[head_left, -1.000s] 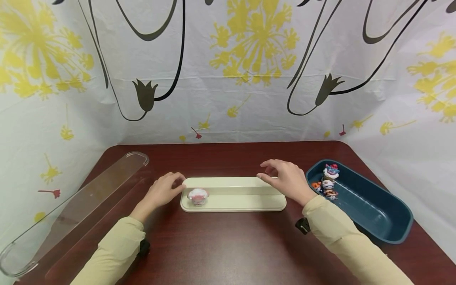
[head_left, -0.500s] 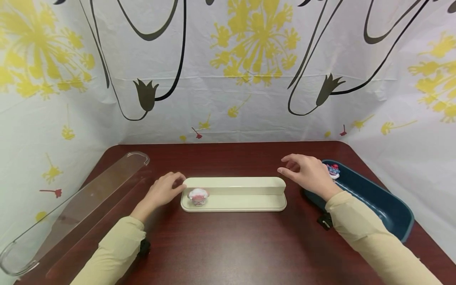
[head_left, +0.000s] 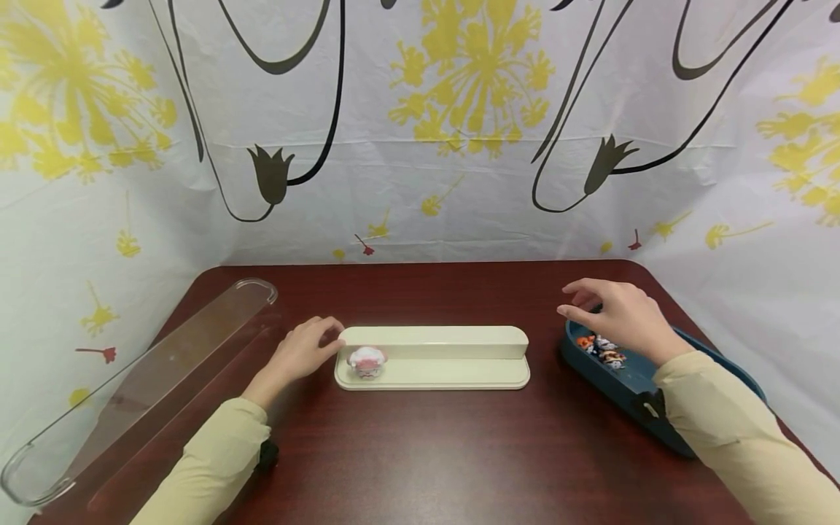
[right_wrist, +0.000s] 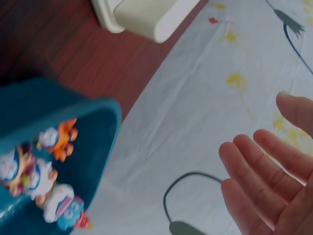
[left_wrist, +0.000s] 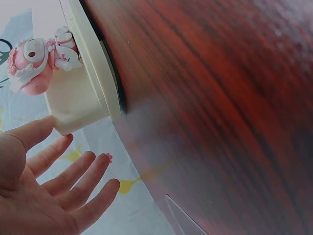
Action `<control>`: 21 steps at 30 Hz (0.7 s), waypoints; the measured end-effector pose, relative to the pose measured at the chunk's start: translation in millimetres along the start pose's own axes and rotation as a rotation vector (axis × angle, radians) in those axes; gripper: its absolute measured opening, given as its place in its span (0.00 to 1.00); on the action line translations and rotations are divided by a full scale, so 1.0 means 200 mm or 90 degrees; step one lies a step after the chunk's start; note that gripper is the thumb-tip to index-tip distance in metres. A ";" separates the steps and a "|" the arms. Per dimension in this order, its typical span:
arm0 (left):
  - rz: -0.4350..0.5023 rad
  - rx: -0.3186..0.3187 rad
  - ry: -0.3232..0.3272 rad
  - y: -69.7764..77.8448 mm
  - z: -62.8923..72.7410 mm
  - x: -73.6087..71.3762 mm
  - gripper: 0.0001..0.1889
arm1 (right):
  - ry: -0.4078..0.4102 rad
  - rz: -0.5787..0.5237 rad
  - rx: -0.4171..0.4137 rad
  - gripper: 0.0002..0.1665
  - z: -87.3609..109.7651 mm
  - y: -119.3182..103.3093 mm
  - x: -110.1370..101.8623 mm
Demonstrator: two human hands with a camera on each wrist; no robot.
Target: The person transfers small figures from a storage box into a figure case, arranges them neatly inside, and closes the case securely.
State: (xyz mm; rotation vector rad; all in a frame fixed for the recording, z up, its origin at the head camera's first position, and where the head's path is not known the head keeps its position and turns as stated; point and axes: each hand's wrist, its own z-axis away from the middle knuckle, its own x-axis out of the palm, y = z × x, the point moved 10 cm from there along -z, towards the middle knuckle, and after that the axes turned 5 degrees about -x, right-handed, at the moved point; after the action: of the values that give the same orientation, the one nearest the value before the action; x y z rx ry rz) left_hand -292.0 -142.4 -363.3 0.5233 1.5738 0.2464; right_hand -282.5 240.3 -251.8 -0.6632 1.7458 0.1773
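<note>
A cream stepped display base (head_left: 433, 373) lies across the middle of the table. Near its left end stands a small pink and white figurine (head_left: 367, 362), seen closer in the left wrist view (left_wrist: 36, 66). My left hand (head_left: 305, 357) rests at the base's left end, thumb and forefinger touching its edge, the other fingers loosely spread. Above the far end of a dark blue plastic bin (head_left: 623, 401) hovers my right hand (head_left: 620, 315), fingers relaxed and holding nothing. Several small figurines (right_wrist: 41, 176) lie inside that bin, partly hidden by the right hand in the head view.
A long clear plastic cover (head_left: 144, 386) lies slanted along the table's left side. White cloth (head_left: 407, 197) with printed flowers hangs behind and at both sides of the dark red wooden table (head_left: 420, 452).
My right hand has moved right, from the base's right end to above the blue bin. The left hand has stayed at the base's left end.
</note>
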 end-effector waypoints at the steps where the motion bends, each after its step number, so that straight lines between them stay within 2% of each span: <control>1: 0.000 0.000 0.000 0.00 0.00 0.00 0.09 | -0.001 0.000 0.000 0.23 0.01 0.01 -0.01; 11: 0.002 -0.004 0.000 0.00 0.00 0.00 0.10 | -0.018 -0.038 -0.055 0.19 0.07 0.12 -0.07; 21: 0.005 -0.009 -0.006 -0.01 0.00 0.00 0.10 | -0.062 -0.070 0.014 0.21 0.13 0.33 -0.06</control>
State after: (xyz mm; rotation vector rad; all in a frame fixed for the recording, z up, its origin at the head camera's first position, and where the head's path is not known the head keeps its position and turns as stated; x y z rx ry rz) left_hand -292.3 -143.3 -364.2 0.5192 1.5601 0.2610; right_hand -292.5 311.1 -263.3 -0.7216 1.6113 0.1118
